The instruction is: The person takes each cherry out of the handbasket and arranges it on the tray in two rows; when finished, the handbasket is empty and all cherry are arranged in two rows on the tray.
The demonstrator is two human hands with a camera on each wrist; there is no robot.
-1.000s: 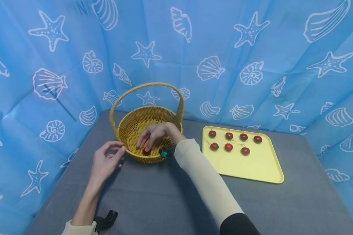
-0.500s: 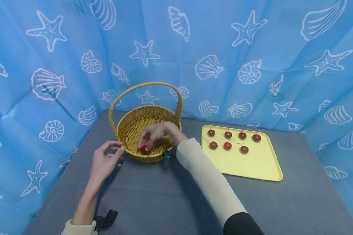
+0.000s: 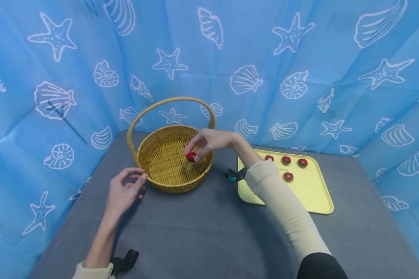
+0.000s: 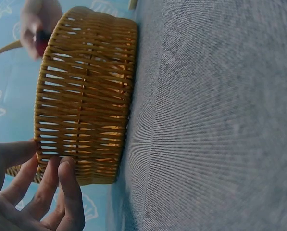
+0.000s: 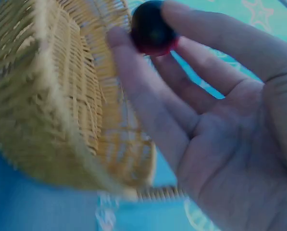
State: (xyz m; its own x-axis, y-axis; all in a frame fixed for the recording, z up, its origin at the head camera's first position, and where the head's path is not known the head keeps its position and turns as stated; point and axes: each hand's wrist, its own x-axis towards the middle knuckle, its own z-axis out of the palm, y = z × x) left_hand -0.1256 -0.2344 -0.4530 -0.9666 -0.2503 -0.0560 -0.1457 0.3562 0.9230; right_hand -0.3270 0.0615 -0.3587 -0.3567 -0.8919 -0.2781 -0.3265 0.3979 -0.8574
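Thumb and fingertips of my right hand [image 3: 213,140] pinch a dark red cherry [image 3: 191,157] above the right side of a round wicker basket [image 3: 155,183]. The right wrist view has this cherry [image 5: 154,28] between thumb and fingertips, beside the blurred basket wall [image 5: 18,106]. Nothing shows on the basket's visible woven bottom. My left hand [image 3: 125,190] holds the basket's left rim near the base of the tall arched handle [image 3: 174,100]. From the left wrist, the thumb of that hand [image 4: 32,202] lies at the rim and the fingertips against the woven side [image 4: 88,96].
A yellow tray [image 3: 317,199] lies right of the basket, with several cherries [image 3: 288,176] on it. My right sleeve [image 3: 283,205] covers part of the tray. Behind the grey table [image 3: 181,232] hangs a blue curtain [image 3: 202,58] with shell and starfish prints.
My right hand has lifted the cherry up from the basket's bottom and moved it to the right, the forearm now crossing the tray. My left hand stays at the rim.
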